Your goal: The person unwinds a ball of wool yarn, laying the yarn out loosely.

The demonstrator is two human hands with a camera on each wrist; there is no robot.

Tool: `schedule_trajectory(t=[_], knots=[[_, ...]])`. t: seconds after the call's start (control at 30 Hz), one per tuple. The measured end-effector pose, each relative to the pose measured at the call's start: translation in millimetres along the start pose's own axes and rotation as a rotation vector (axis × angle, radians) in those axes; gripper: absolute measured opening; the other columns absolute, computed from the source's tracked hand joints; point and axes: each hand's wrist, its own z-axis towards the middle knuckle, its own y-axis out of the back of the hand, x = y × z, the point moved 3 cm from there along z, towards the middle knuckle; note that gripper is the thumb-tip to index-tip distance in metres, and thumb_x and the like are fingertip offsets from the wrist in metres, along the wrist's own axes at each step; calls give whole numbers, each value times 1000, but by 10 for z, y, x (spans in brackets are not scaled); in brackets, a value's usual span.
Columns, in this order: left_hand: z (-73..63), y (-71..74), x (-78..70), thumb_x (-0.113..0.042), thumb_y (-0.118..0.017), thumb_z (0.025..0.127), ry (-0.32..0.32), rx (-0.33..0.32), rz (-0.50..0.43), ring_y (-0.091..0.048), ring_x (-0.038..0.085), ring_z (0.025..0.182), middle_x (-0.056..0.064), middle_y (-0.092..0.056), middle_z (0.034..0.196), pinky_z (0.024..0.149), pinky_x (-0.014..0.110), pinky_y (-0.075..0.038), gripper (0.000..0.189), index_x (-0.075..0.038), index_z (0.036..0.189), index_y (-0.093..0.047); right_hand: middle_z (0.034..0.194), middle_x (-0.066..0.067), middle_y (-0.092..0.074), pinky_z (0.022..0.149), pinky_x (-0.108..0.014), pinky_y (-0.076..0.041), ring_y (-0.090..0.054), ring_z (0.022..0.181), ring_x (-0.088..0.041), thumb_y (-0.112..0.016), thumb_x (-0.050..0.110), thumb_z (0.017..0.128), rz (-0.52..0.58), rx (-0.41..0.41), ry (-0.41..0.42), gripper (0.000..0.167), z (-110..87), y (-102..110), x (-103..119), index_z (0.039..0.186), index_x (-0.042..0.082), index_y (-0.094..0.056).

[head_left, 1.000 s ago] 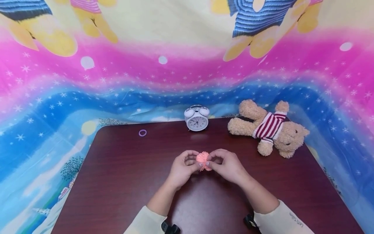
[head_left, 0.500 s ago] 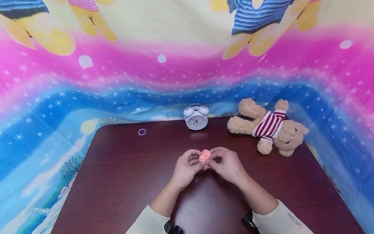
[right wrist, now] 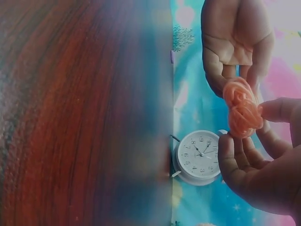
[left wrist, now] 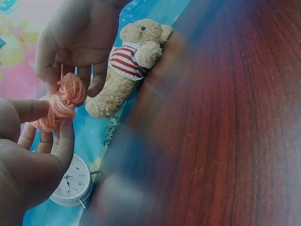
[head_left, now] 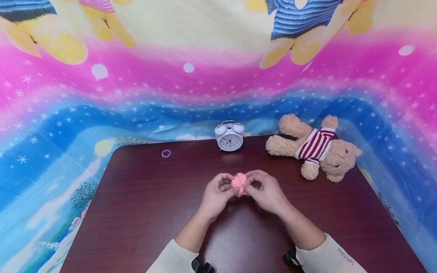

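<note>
A small bundle of peach-pink yarn [head_left: 239, 183] is held up between both hands over the middle of the table. My left hand [head_left: 216, 197] pinches its left side with thumb and fingers. On the opposite side, my right hand [head_left: 268, 192] pinches the yarn between thumb and index finger. Seen from the right wrist, the yarn bundle [right wrist: 245, 120] has looped strands and a narrowed middle with two rounded lobes. In the left wrist view, a thin strand rises from the bundle [left wrist: 61, 110] toward the right hand's fingers.
A white twin-bell alarm clock [head_left: 230, 140] stands at the back edge of the dark red-brown table [head_left: 143, 204]. To its left lies a purple ring-shaped band [head_left: 166, 153]. A teddy bear [head_left: 315, 148] in a striped shirt lies at the back right. A printed cloth [head_left: 170, 98] hangs behind.
The yarn bundle has turned in my fingers, showing a narrower side half a second ago and a wider one now. Both hands have shifted slightly away from me.
</note>
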Motion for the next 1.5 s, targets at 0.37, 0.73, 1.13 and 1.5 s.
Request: schedule_trajectory(t=[0.37,0.73,1.13,1.5], knots=[[20,40,4,8,-68,87,17,-82,-94,-70,20,96,18,-63,111,82,30,-61,33,4,117,-54,101,1,-72,93,-32,-44,-58,105,-20,-76,-2,79,7,-132,245,22,-55,14,42,81,19,-72],[22,121,13,9,-67,86,49,-106,-146,-67,18,94,13,-61,110,80,30,-61,36,2,119,-55,94,-9,-69,77,-25,-56,-66,85,-14,-68,-12,90,356,-6,159,16,-80,26,-17,100,-1,-62],[-3,264,-35,9,-68,86,56,-136,-208,-65,17,90,12,-60,108,81,31,-60,36,0,118,-55,103,-24,-72,81,-38,-63,-74,91,-31,-73,-2,94,437,121,34,23,-120,96,-89,114,-7,-66],[-15,360,-70,8,-66,88,42,-68,-283,-65,17,92,9,-60,108,86,35,-59,36,-3,120,-52,107,-23,-72,77,-29,-62,-73,88,-18,-73,-8,90,266,193,5,34,-165,184,-215,123,-5,-69]])
